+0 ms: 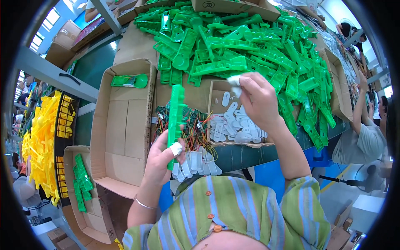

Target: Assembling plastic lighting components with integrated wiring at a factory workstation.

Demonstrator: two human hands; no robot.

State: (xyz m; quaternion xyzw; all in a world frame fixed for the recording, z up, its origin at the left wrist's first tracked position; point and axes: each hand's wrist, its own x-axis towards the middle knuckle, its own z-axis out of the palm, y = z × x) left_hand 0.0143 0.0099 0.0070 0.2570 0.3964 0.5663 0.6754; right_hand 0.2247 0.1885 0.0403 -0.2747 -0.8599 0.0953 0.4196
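My left hand [157,161] is wrapped round a long green plastic shell [176,109], held upright with its ribbed edge to the right. White tape covers the left thumb. My right hand [262,100] is raised over a cardboard box [211,93] of small white plastic pieces [239,127]. Its fingers are pinched together, with white wrapping at the tips; whether something small sits between them cannot be made out. Just right of the green shell lies a bundle of small circuit boards [192,121] with red and yellow wires. White flat parts [200,163] hang at the table edge below them.
A big heap of green plastic shells [250,46] fills the far table. To the left, a cardboard tray [121,125] holds one green assembly [130,81]; a lower box [93,204] holds several green pieces. Yellow parts [43,141] fill a black crate. A co-worker [360,137] sits at right.
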